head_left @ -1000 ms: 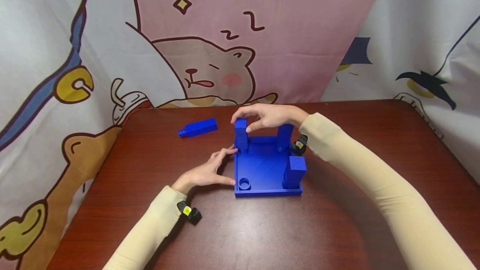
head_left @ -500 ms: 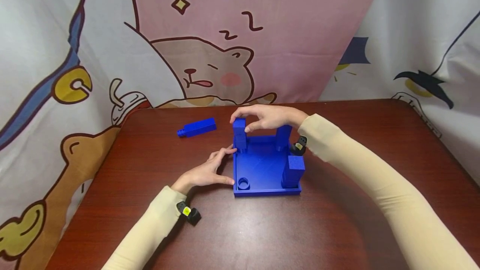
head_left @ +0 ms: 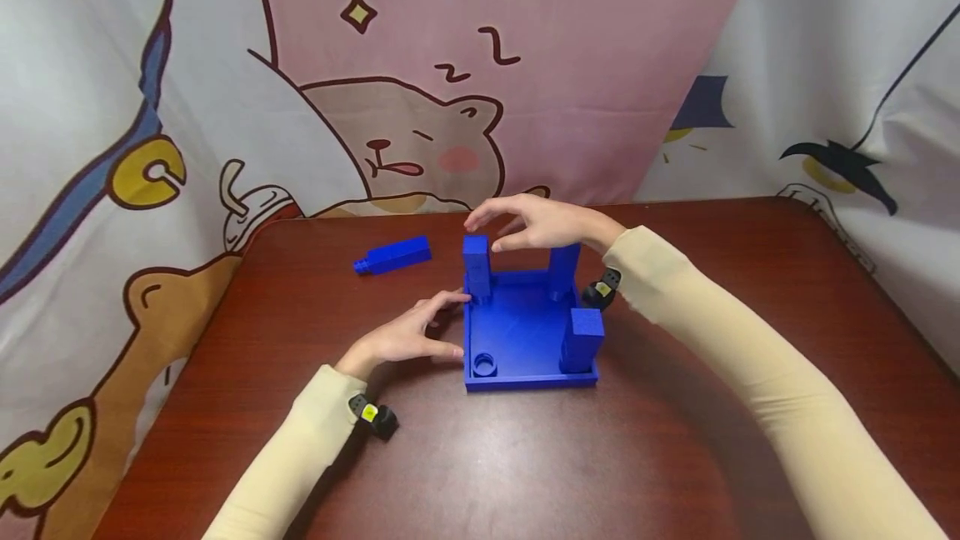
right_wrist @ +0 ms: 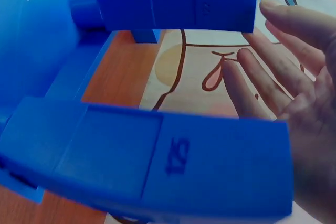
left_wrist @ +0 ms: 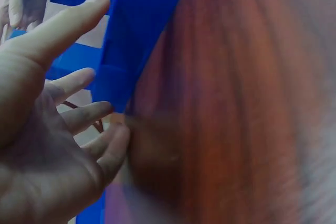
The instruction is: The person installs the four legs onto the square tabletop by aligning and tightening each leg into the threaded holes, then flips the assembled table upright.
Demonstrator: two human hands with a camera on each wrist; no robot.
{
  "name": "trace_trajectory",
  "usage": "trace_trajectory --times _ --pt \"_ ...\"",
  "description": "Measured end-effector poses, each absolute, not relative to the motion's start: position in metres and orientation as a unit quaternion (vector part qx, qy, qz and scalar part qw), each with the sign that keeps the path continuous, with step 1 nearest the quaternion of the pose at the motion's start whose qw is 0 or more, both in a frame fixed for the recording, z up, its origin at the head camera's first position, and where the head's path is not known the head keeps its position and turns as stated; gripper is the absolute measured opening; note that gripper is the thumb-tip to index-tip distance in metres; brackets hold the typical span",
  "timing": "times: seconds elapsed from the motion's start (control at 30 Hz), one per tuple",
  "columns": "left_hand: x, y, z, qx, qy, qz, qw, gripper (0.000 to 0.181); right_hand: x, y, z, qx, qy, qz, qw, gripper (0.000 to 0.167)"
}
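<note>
My right grip (head_left: 542, 222) has lifted off the far-left post (head_left: 476, 267) since the earlier frame; it is now released, its fingers just above the post's top.

In the head view, three posts stand upright on the blue tray (head_left: 517, 332): that one, the far-right post (head_left: 562, 273) and the near-right post (head_left: 582, 342). I judge one is left: the socket (head_left: 484, 365) at the tray's near-left corner is bare, and the loose post (head_left: 397, 255) lies on the bench (head_left: 525, 457) outside the tray's far-left corner. My right grip hides the far-right post's top. My left grip (head_left: 408, 335) spreads along the tray's left wall, clasping nothing.

In the left wrist view, fingers cover much of the tray; I cannot tell how firmly they press.

In the right wrist view, the foreground post's foot is cut off and its marking blurred, so I can't confirm seating.
</note>
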State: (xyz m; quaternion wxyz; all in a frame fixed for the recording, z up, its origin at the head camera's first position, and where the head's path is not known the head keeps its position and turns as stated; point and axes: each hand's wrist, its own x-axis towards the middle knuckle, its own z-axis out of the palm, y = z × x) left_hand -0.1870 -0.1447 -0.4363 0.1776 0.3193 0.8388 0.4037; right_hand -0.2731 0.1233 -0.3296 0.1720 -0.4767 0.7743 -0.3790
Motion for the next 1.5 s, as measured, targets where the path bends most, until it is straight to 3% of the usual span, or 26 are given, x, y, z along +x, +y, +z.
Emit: trace_trajectory --times 0.43,1.03,1.5 --pt "-0.203 -0.173 -0.425 0.235 0.825 0.5 0.116 0.06 -0.276 0.158 -0.327 -0.446 0.782 -0.412 0.143 0.031" --pt "-0.24 -0.202 -0.423 0.097 0.871 0.481 -0.032 0.049 -0.255 0.205 -0.348 -0.402 0.804 -0.424 0.114 0.03" --pt "-0.27 -0.188 -0.438 0.059 0.869 0.49 -0.032 0.046 -0.248 0.223 -0.367 -0.357 0.805 -0.462 0.107 0.04"
